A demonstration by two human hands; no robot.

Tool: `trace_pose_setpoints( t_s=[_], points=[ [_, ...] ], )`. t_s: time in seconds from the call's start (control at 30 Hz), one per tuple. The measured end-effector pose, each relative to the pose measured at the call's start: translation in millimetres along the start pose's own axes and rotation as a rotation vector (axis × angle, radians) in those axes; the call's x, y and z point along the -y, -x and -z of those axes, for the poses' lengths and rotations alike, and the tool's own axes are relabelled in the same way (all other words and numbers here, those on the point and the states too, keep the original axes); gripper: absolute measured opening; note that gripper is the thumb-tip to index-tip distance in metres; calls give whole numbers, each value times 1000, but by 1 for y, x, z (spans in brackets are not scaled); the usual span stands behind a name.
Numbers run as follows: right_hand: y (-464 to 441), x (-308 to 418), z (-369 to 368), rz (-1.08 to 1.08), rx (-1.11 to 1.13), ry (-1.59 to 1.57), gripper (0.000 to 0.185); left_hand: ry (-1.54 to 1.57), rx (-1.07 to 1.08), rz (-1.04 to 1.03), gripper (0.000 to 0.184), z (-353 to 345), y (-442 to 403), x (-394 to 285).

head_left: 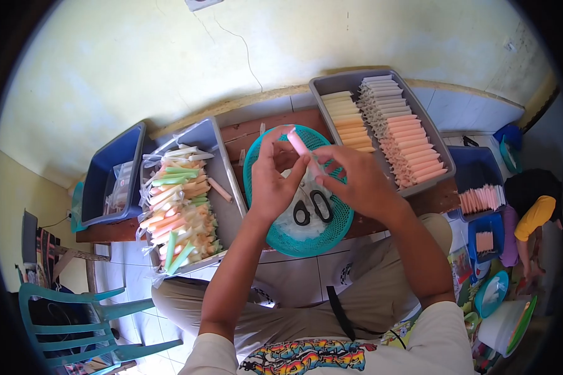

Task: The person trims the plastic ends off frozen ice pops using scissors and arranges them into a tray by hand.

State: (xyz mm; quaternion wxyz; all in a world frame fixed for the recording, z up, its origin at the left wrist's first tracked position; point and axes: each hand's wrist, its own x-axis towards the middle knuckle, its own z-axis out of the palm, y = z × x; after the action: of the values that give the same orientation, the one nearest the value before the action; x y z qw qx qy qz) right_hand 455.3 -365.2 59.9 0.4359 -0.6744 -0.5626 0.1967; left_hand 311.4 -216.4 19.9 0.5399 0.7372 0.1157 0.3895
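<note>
Above a teal mesh basket (pixel 344 231), my left hand (pixel 275 178) holds a pink filled plastic tube (pixel 298 144) between its fingers. My right hand (pixel 360 181) pinches the clear loose end of the same tube's wrapper. Black-handled scissors (pixel 313 208) lie in the basket on clear plastic. To the left, a grey tray (pixel 228 169) holds a jumbled heap of pink, green and cream tubes (pixel 175 206). On the right, another grey tray (pixel 441 150) holds neat rows of white, yellow, orange and pink tubes (pixel 413 147).
A blue bin (pixel 100 181) stands at the far left, above a teal plastic chair (pixel 69 328). A wooden bench (pixel 238 131) supports the trays. At the far right, a person in a yellow sleeve (pixel 535 217) is beside blue bins (pixel 475 165) and a teal bowl (pixel 491 294).
</note>
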Motion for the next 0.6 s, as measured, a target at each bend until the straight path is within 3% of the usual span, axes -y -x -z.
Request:
trace_pose_setpoints(
  t_s=[0.17, 0.37, 0.57, 0.6],
  points=[
    [-5, -15, 41, 13, -173, 31, 28, 191, -15, 16, 51, -46, -27, 9],
    [-8, -54, 78, -4, -180, 146, 22, 276, -10, 152, 43, -87, -46, 28],
    [-5, -105, 97, 61, -87, 291, 21, -2, 40, 185, 29, -108, -46, 35],
    [-3, -107, 97, 52, -88, 287, 21, -206, 76, 87, 26, -108, -47, 35]
  ],
)
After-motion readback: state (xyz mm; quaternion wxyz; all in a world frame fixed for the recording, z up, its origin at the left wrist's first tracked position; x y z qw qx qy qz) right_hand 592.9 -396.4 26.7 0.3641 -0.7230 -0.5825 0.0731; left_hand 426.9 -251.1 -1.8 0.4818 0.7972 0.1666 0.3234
